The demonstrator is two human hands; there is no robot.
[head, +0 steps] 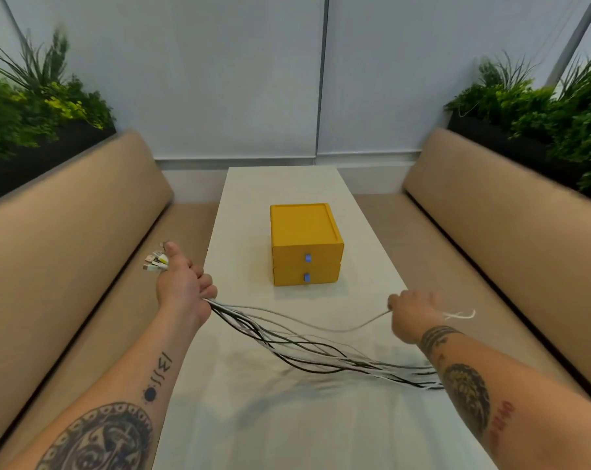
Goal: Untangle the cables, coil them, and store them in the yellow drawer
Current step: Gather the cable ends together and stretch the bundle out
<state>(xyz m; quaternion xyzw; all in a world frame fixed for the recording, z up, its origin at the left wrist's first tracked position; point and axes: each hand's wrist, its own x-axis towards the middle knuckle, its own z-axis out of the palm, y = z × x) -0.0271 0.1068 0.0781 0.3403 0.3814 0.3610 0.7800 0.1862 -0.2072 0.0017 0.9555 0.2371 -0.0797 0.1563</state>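
Note:
My left hand point(182, 283) grips a bundle of several black and white cables point(307, 351) near their plug ends, which stick out past my thumb at the left. The bundle trails down to the right across the white table point(240, 418) and passes behind my right forearm. My right hand point(411, 313) pinches a single white cable point(358, 325), pulled apart from the bundle; its blurred end sticks out to the right of my wrist. The yellow drawer unit point(306, 244) stands mid-table beyond both hands, two stacked drawers with blue pulls, both closed.
Beige upholstered benches point(70, 239) run along both sides of the long table. Planters with green foliage point(541, 106) sit behind each bench back. A white panelled wall closes the far end.

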